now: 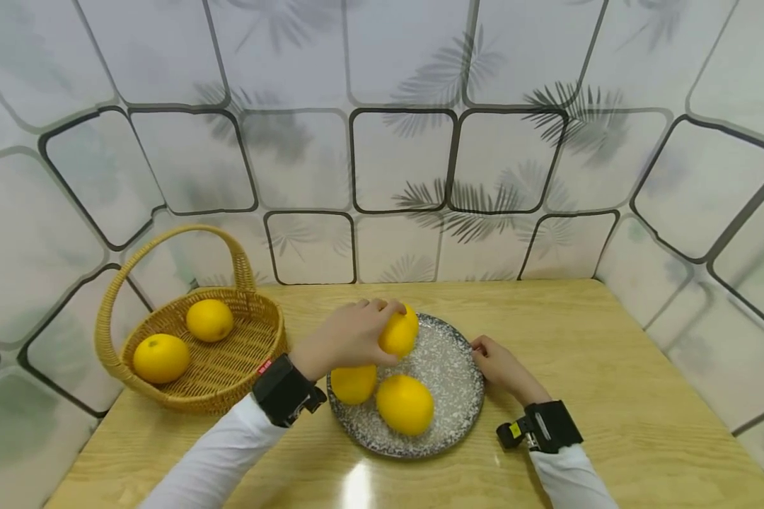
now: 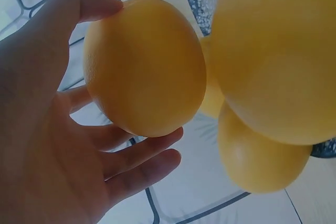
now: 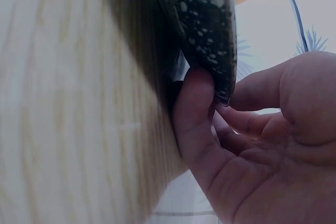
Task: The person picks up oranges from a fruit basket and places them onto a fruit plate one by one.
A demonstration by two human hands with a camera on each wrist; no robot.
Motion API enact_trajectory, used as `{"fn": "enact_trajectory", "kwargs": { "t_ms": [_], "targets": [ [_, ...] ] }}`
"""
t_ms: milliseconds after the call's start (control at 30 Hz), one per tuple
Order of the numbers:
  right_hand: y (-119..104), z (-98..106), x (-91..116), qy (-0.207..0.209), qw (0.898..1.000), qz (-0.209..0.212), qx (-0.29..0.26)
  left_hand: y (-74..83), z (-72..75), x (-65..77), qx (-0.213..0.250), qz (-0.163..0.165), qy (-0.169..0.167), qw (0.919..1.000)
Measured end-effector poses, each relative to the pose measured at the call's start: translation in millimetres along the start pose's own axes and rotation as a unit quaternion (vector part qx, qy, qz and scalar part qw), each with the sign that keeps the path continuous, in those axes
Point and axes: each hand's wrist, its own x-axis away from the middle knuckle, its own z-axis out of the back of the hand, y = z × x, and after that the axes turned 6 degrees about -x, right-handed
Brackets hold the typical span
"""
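Observation:
My left hand (image 1: 353, 336) holds an orange (image 1: 400, 331) over the far left part of a round speckled grey plate (image 1: 452, 375). In the left wrist view the thumb lies on one side of this orange (image 2: 147, 69) and the fingers curl along the other. Two more oranges show on the plate in the head view, one (image 1: 404, 404) near the front and another (image 1: 353, 384) partly hidden by my left hand. At the plate's right side my right hand (image 1: 503, 367) pinches the rim, with fingers on both its faces in the right wrist view.
A wicker basket (image 1: 274, 332) with a tall handle stands at the left of the wooden table (image 1: 586, 339). Two oranges lie inside it, one at the front (image 1: 161, 358) and one farther back (image 1: 209, 320). Patterned cloth walls (image 1: 401, 162) enclose the table's back and sides.

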Motion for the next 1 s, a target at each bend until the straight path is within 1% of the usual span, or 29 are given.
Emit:
{"fn": "enact_trajectory", "kwargs": {
  "t_ms": [67,200,433,667,767,900,1000],
  "targets": [
    [1.1,0.0,0.1,0.001,1.000,0.001,0.000,1.5,-3.0,-1.4,-0.007,-0.004,-0.003,1.0000],
    [1.4,0.2,0.2,0.004,1.000,0.005,-0.001,4.3,-6.9,-3.2,-0.002,-0.004,-0.015,0.9999],
    [0.7,0.1,0.6,-0.001,1.000,0.000,-0.009,7.6,-14.3,-4.4,0.005,-0.001,-0.048,0.9988],
    [-1.1,1.2,-0.6,-0.005,1.000,-0.006,-0.010,9.8,-14.5,-3.8,0.012,-0.001,-0.058,0.9982],
    [-0.9,2.3,-0.9,-0.008,1.000,-0.008,-0.010,10.9,-13.7,-3.7,0.015,-0.007,-0.062,0.9979],
    [-1.1,2.6,0.4,-0.011,1.000,-0.015,-0.015,12.0,-16.9,-6.1,0.011,-0.014,-0.072,0.9972],
    [-2.1,1.4,1.6,-0.013,0.999,-0.025,-0.016,12.4,-20.5,-7.3,0.011,-0.013,-0.078,0.9968]
  ]
}}
